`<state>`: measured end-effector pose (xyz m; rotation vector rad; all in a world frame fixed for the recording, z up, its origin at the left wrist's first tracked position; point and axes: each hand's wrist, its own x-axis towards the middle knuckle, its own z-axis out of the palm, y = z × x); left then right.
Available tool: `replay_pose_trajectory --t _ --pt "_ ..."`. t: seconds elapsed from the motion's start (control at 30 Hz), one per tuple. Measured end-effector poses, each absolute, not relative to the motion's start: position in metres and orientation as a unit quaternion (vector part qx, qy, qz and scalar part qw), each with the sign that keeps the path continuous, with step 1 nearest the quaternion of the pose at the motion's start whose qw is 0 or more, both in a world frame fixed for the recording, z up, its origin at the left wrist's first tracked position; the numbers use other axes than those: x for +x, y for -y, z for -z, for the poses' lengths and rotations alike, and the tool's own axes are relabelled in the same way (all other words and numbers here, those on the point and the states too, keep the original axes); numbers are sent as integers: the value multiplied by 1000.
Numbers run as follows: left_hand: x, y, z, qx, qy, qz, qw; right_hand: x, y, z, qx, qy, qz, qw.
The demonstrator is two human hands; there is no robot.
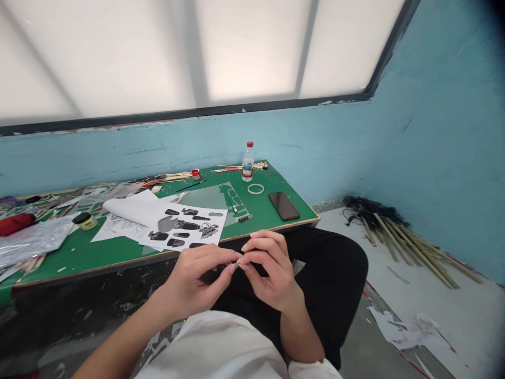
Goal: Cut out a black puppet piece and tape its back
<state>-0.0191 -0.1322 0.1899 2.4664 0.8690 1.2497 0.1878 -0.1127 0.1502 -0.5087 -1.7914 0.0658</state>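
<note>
My left hand (201, 276) and my right hand (272, 271) meet fingertip to fingertip above my lap, just short of the green table (272, 184). Thumb and index finger are pinched together on each hand. Between the fingertips is something tiny, too small to make out. Closest to the hands on the table lies a white sheet (213, 216) printed with black and grey shapes. A dark phone (284, 205) rests near the table's right edge.
On the table stand a water bottle (248, 164), a red paint jar (196, 174) and a black-lidded jar (84, 221). A tape ring (255, 188) and a cutter knife (233, 204) lie nearby. Wooden sticks (418, 247) and paper scraps (406, 329) lie on the floor at right.
</note>
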Motion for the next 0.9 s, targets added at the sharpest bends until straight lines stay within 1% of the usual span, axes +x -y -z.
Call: replay_pose_trajectory --t 0.37,0.7,0.9 --pt "-13 131 -191 829 -309 -447 131 186 111 -151 -213 764 -28 608" --pt "-12 134 -195 808 -359 -426 191 188 108 -146 -180 783 56 593" --pt "-13 136 -192 812 -344 -439 168 190 109 -142 -177 772 84 605"
